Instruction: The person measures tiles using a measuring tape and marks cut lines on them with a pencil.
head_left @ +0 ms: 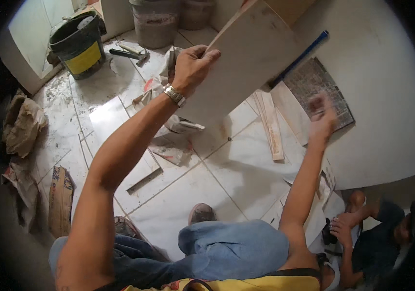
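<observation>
My left hand, with a metal watch on its wrist, is closed round the edge of a large pale tile. The tile is tilted and its lower corner hangs near the floor. My right hand is smeared by motion, so its fingers cannot be made out. It is in front of a dark mosaic-patterned tile that leans against the white wall. Below my right hand lie narrow cut tile strips and a pale tile piece.
A black bucket with a yellow patch stands at the far left beside a hammer. Grey buckets are at the back. A blue-ended bar leans on the wall. Cardboard lies left; another person crouches lower right.
</observation>
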Available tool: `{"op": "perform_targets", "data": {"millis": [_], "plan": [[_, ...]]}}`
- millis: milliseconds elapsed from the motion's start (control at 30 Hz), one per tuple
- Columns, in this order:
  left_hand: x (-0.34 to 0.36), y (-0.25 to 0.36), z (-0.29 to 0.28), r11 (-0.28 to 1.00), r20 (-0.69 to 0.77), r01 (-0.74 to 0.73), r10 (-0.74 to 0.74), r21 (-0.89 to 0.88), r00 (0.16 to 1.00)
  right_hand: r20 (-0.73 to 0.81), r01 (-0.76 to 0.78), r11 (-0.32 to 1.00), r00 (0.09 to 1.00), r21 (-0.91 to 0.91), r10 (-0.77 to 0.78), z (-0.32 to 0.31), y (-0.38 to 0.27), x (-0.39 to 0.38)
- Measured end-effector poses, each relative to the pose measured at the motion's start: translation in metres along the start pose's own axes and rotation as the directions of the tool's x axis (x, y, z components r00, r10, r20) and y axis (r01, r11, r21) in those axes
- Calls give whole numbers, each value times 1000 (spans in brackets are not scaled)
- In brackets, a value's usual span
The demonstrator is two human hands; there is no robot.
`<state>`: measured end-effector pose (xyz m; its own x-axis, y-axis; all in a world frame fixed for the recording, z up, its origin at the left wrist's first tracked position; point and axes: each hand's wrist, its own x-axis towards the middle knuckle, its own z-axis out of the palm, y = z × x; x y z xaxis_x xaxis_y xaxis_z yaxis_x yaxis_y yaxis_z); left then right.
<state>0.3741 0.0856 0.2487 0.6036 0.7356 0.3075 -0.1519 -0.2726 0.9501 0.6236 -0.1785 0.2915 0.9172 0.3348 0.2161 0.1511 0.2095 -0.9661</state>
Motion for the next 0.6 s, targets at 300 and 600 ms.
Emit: {"op": "perform_targets", "data": {"millis": [300,600], "plan": [[-4,-3,6,902,-234,18,-132,-432,963,648,254,933,761,-255,-30,88,46,-53],[-21,-21,48,483,405,-631,495,607,769,594,-125,952,756,-278,273,62,59,-155]]}}
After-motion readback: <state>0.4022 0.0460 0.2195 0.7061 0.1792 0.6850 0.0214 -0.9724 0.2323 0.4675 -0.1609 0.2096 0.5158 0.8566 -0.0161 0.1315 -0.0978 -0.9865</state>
